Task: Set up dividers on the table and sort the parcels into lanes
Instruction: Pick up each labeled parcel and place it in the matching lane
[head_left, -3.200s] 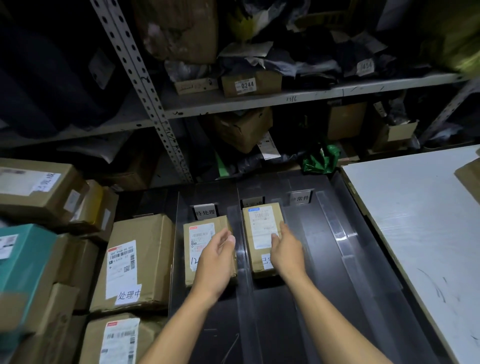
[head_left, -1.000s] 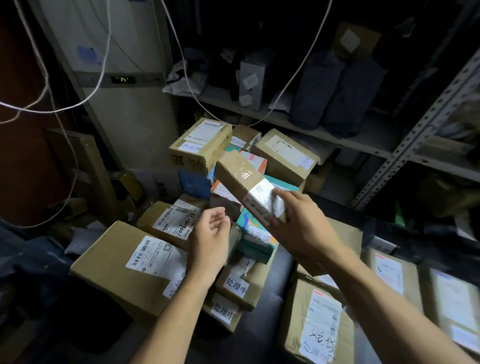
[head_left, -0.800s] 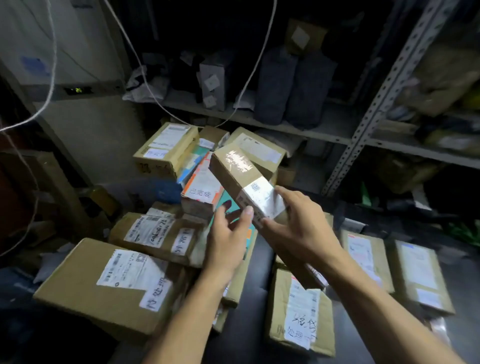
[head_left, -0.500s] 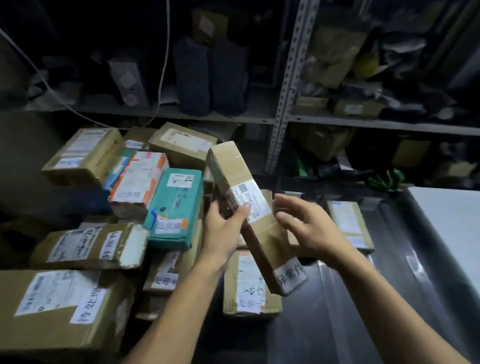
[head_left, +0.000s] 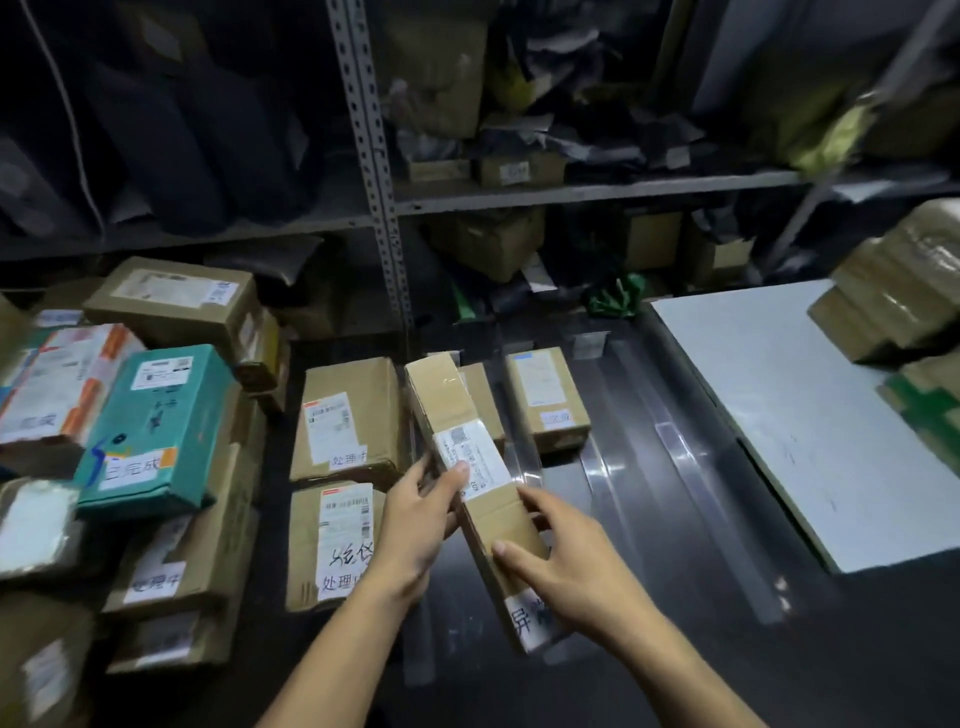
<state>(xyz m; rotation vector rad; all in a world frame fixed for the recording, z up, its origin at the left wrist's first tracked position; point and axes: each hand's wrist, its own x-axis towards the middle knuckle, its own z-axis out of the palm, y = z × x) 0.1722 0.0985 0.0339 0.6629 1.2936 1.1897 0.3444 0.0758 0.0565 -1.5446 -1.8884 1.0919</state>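
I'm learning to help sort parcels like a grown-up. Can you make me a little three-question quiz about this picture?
1. True or false: both hands hold the long brown box.
2. What colour is the parcel on top of the pile at the left? A) teal B) red C) purple
3. Fill in: the small box lying in a lane has a clear ______ along its left side.

Key
1. True: the left hand and the right hand both grip it, above the dark table.
2. A
3. divider
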